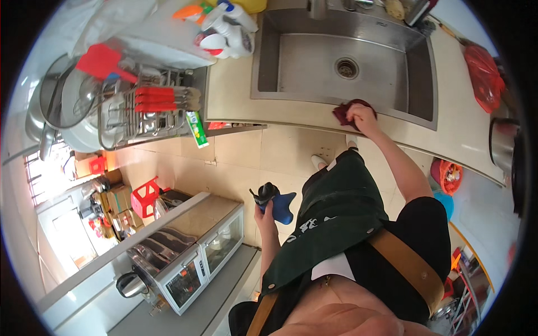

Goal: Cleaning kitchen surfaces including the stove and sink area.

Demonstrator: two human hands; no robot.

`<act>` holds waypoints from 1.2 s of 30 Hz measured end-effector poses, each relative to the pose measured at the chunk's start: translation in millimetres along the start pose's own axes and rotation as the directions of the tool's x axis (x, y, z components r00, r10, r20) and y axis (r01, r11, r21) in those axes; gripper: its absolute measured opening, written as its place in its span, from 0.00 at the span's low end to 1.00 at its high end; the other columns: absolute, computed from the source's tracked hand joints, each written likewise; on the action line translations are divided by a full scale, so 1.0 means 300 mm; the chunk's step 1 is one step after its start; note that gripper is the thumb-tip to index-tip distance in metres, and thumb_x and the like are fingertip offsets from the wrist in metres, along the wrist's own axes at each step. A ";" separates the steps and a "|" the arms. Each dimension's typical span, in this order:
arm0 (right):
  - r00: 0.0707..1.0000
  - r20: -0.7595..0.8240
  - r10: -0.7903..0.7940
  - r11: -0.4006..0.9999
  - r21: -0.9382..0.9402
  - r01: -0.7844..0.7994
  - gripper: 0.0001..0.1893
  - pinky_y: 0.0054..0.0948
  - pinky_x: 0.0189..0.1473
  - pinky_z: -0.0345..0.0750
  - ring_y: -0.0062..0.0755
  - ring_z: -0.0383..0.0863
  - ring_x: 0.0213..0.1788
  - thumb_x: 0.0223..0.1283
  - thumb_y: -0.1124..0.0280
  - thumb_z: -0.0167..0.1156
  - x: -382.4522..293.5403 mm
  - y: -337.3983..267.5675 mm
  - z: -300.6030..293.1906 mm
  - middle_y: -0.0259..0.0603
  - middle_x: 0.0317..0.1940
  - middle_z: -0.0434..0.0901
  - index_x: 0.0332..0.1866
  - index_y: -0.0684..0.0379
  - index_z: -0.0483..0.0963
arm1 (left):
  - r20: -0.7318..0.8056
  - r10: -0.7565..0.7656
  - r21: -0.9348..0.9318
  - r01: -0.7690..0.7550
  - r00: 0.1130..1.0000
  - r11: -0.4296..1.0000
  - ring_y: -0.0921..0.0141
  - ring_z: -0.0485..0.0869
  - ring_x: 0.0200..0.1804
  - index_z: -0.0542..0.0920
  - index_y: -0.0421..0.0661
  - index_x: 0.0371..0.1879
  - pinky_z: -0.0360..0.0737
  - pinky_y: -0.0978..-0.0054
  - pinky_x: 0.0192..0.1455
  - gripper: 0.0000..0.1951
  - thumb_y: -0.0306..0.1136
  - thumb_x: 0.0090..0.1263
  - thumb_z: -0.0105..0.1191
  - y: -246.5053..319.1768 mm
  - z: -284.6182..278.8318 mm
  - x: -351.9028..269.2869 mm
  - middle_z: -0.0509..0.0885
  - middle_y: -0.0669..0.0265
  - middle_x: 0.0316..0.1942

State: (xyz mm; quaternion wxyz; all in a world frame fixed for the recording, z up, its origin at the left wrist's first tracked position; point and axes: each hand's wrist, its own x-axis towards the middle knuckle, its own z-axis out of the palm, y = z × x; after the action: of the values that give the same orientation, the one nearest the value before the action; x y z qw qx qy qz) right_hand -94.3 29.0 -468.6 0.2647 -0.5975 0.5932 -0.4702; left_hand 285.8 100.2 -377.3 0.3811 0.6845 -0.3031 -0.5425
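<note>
My right hand presses a dark red cloth on the front rim of the stainless steel sink, at the edge of the cream countertop. Below and to the left, my left hand is closed around a blue spray bottle with a black spray head, held in the air over the tiled floor. The sink basin holds no dishes, and its round drain shows near the middle.
Several spray bottles stand left of the sink. A metal dish rack with plates, pans and red-handled tools is farther left. A red plastic bag lies right of the sink. Under the counter's right part stands a lined bin. Glass-fronted cabinets are lower left.
</note>
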 end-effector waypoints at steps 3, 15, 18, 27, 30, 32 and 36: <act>0.982 -0.156 0.109 0.992 -0.050 -0.118 0.07 0.25 0.29 0.68 0.34 0.71 0.24 0.32 0.88 0.43 -0.136 0.048 -0.179 0.42 0.18 0.70 0.17 0.66 0.66 | 0.052 0.007 0.017 -0.008 0.999 1.000 0.77 0.72 0.36 0.72 0.40 0.38 0.68 0.82 0.40 0.11 0.28 0.56 0.51 0.025 0.081 0.040 0.75 0.68 0.34; 0.686 -0.172 0.707 0.667 0.482 -0.568 0.11 0.21 0.39 0.70 0.23 0.72 0.35 0.46 0.85 0.44 -0.118 0.027 -0.678 0.39 0.31 0.74 0.37 0.66 0.69 | 0.317 0.165 0.141 -0.218 0.934 0.966 0.78 0.73 0.36 0.72 0.39 0.39 0.69 0.82 0.40 0.13 0.26 0.54 0.54 0.272 0.494 0.014 0.76 0.68 0.34; 0.817 -0.122 0.563 0.801 0.326 -0.503 0.14 0.21 0.42 0.69 0.23 0.71 0.39 0.48 0.81 0.52 0.008 -0.109 -0.735 0.40 0.37 0.73 0.44 0.65 0.66 | 0.326 0.214 0.149 -0.273 0.921 0.950 0.77 0.72 0.38 0.73 0.40 0.38 0.67 0.80 0.43 0.13 0.25 0.53 0.54 0.314 0.537 0.006 0.75 0.68 0.34; 0.851 -0.102 0.515 0.810 0.382 -0.445 0.11 0.18 0.38 0.68 0.20 0.71 0.34 0.52 0.76 0.49 0.254 -0.032 -0.701 0.33 0.30 0.73 0.42 0.63 0.68 | 0.234 0.312 0.091 -0.341 0.921 0.936 0.75 0.70 0.42 0.72 0.42 0.37 0.64 0.77 0.48 0.14 0.23 0.50 0.55 0.325 0.619 -0.044 0.73 0.69 0.36; 0.879 -0.078 0.470 0.750 0.561 -0.351 0.09 0.16 0.36 0.68 0.16 0.70 0.33 0.53 0.76 0.48 0.367 -0.157 -0.745 0.32 0.31 0.73 0.40 0.63 0.68 | 0.193 0.347 0.070 -0.366 0.918 0.928 0.75 0.70 0.43 0.71 0.42 0.37 0.64 0.77 0.48 0.14 0.23 0.50 0.55 0.327 0.634 -0.048 0.73 0.68 0.37; 0.916 -0.197 0.348 0.831 0.517 -0.205 0.08 0.16 0.35 0.68 0.15 0.71 0.33 0.53 0.76 0.48 0.455 -0.179 -0.779 0.31 0.30 0.73 0.39 0.63 0.69 | 0.190 0.341 0.088 -0.361 0.921 0.928 0.75 0.70 0.42 0.71 0.42 0.37 0.64 0.77 0.48 0.14 0.23 0.49 0.55 0.314 0.639 -0.046 0.73 0.68 0.36; 0.914 -0.406 -0.009 0.965 0.235 0.114 0.09 0.17 0.41 0.67 0.18 0.70 0.37 0.55 0.73 0.47 0.685 -0.357 -0.819 0.31 0.33 0.73 0.40 0.65 0.69 | 0.134 0.406 0.075 -0.418 0.904 0.905 0.74 0.70 0.42 0.71 0.42 0.36 0.64 0.77 0.48 0.15 0.23 0.49 0.55 0.259 0.599 -0.034 0.73 0.69 0.36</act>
State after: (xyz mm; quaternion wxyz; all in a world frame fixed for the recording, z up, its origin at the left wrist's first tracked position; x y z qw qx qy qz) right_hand -290.3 -91.9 -221.5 0.1964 -0.4680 0.5505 -0.6629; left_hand 108.3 33.0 -327.7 0.4334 0.5910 -0.4899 -0.4721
